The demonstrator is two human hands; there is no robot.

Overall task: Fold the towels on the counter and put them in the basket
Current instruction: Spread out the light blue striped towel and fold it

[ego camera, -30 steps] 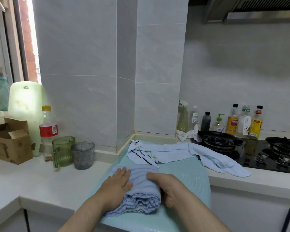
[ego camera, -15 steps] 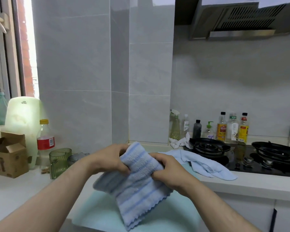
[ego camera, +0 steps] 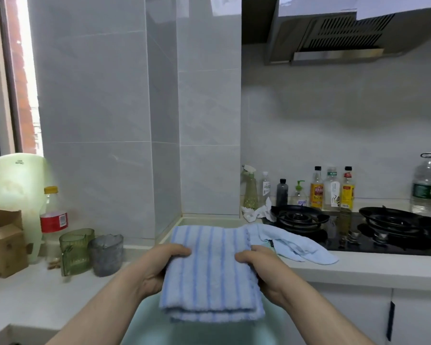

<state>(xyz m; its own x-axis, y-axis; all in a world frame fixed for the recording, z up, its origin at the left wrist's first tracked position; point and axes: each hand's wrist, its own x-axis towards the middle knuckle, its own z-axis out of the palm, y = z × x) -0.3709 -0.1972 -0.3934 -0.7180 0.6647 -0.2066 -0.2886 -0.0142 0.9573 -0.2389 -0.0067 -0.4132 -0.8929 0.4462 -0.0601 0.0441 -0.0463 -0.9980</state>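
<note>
A folded light-blue towel with darker blue stripes is held flat in the air above the teal mat. My left hand grips its left edge, thumb on top. My right hand grips its right edge the same way. Behind it, a plain light-blue towel lies crumpled on the counter next to the stove. No basket is in view.
A gas stove with two burners sits at the right, with several bottles behind it and a white rag. At the left stand a green cup, a grey cup, a soda bottle and a cardboard box.
Both hands lifted the striped towel off the mat, and it now lies flat and level between them. The view has tilted upward.
</note>
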